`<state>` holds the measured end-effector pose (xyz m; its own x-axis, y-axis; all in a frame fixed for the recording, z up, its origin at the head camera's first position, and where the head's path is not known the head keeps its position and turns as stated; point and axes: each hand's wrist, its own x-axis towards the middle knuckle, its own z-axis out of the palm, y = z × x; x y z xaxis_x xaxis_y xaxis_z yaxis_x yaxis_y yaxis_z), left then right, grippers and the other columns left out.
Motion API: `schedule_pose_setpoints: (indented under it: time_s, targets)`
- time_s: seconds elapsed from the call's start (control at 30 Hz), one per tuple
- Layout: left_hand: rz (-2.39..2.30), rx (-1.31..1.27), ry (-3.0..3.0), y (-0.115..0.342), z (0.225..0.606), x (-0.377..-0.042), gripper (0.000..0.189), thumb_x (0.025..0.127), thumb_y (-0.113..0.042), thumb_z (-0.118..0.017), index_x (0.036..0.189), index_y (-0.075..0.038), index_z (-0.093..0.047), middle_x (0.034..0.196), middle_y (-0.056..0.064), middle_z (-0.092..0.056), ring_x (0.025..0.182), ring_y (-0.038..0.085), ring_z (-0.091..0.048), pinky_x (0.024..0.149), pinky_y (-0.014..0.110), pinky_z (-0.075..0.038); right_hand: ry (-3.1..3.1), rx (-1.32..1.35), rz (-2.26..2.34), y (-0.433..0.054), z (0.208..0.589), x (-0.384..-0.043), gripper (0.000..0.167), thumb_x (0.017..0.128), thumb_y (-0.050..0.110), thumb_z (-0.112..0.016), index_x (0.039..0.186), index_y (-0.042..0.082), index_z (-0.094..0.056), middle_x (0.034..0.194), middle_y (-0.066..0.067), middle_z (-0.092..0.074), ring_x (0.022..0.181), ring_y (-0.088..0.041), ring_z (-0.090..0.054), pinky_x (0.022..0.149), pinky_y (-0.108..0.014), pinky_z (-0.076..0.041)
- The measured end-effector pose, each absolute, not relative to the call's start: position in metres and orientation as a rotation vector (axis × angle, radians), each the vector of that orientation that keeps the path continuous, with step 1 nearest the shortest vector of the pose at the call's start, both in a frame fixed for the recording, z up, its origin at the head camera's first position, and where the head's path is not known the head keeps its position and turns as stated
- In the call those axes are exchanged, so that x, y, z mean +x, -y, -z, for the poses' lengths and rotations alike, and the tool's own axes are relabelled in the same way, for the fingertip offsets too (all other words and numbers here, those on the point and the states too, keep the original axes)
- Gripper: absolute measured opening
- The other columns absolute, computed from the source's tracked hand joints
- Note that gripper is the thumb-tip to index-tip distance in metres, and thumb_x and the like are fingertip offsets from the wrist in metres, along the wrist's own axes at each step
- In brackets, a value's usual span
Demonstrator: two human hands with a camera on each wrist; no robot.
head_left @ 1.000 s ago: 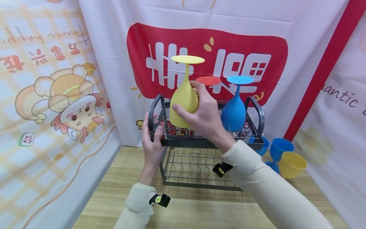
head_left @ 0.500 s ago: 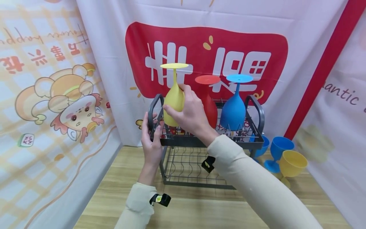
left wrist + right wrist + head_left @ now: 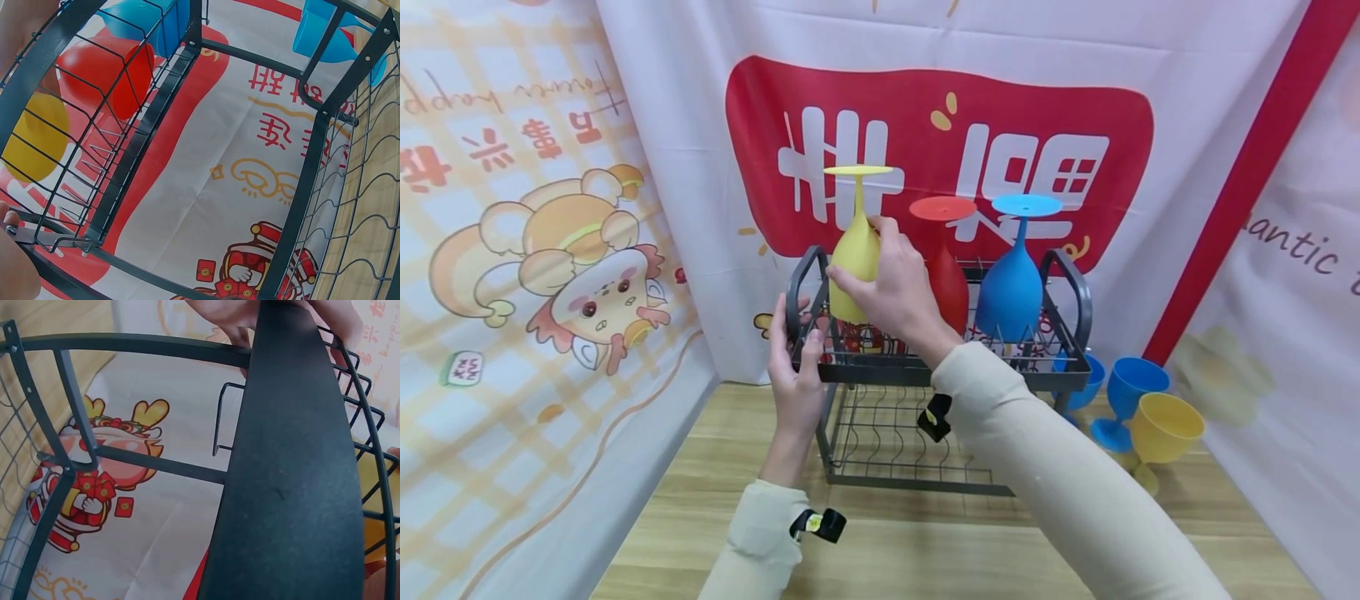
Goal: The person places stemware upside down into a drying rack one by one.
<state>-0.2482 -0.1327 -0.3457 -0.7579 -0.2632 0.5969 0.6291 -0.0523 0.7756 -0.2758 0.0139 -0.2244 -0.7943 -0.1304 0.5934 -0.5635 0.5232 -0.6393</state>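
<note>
A yellow plastic goblet [image 3: 854, 250] stands upside down at the left end of the dish rack's upper tier [image 3: 887, 372], its foot uppermost. My right hand [image 3: 901, 287] grips its bowl from the right side, thumb in front. My left hand [image 3: 797, 375] holds the tier's left end by the handle, fingers behind it and thumb in front. To the right of the right hand, a red goblet [image 3: 947, 292] and a blue goblet [image 3: 1011, 287] also stand inverted. From below, in the left wrist view, the yellow bowl [image 3: 39, 140] shows through the wires.
The lower wire tier [image 3: 910, 433] sits on the wooden table [image 3: 925, 550]. At the right stand two upright blue goblets, one [image 3: 1135, 387] beside a yellow goblet [image 3: 1167, 429]. Printed cloth [image 3: 685, 167] hangs behind and along both sides.
My right hand has brought the yellow goblet down and left to the tier's left end, uncovering the red goblet. In the last half second it has barely moved. My left hand keeps its place.
</note>
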Motion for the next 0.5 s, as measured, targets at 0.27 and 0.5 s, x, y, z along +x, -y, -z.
schedule_pose_setpoints:
  time_s: [0.27, 0.5]
  targets:
    - [1.867, -0.386, 1.613, 0.1343, 0.3455, -0.2471, 0.064, 0.108, -0.015, -0.052, 0.168, -0.021, -0.029, 0.158, -0.001, -0.051, 0.151, 0.036, -0.045, 0.111, 0.02, -0.052, 2.377, 0.542, -1.214, -0.009, 0.2272, -0.2827, 0.08, 0.088, 0.035, -0.086, 0.152, 0.015, -0.041, 0.137, -0.006, -0.061, 0.118, -0.02, -0.065, 0.092, -0.036, -0.065]
    - [1.86, -0.377, 1.631, 0.1341, 0.3458, -0.2478, 0.063, 0.108, -0.017, -0.053, 0.167, -0.024, -0.031, 0.157, -0.002, -0.051, 0.149, 0.034, -0.05, 0.11, 0.022, -0.054, 2.631, 0.48, -1.055, -0.0065, 0.2326, -0.2847, 0.081, 0.087, 0.037, -0.087, 0.15, 0.014, -0.041, 0.137, -0.008, -0.059, 0.122, -0.023, -0.063, 0.096, -0.041, -0.064]
